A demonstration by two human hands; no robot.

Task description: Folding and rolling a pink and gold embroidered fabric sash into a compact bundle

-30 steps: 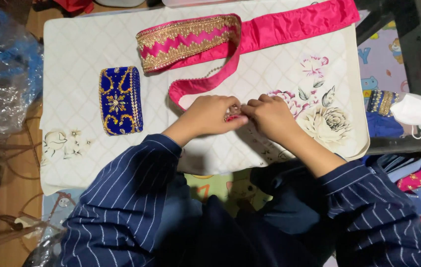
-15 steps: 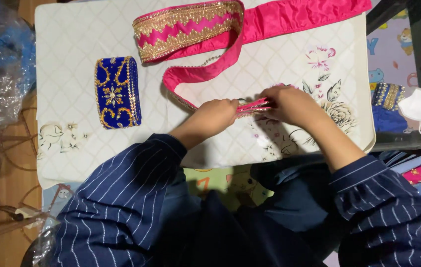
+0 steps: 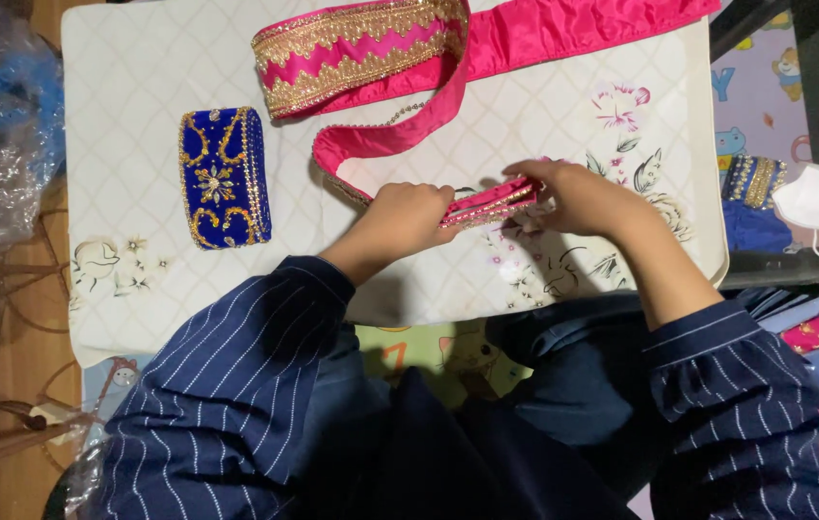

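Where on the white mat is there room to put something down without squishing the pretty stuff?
The white mat is bare at its top left, above the blue embroidered box, and at its lower left, below the box. It is crowded in the middle, where the left hand and right hand hold the pink band, which also covers the top.

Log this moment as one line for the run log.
left hand: grips pink trim | right hand: grips pink trim, stretched between hands | blue embroidered piece: left on white cloth
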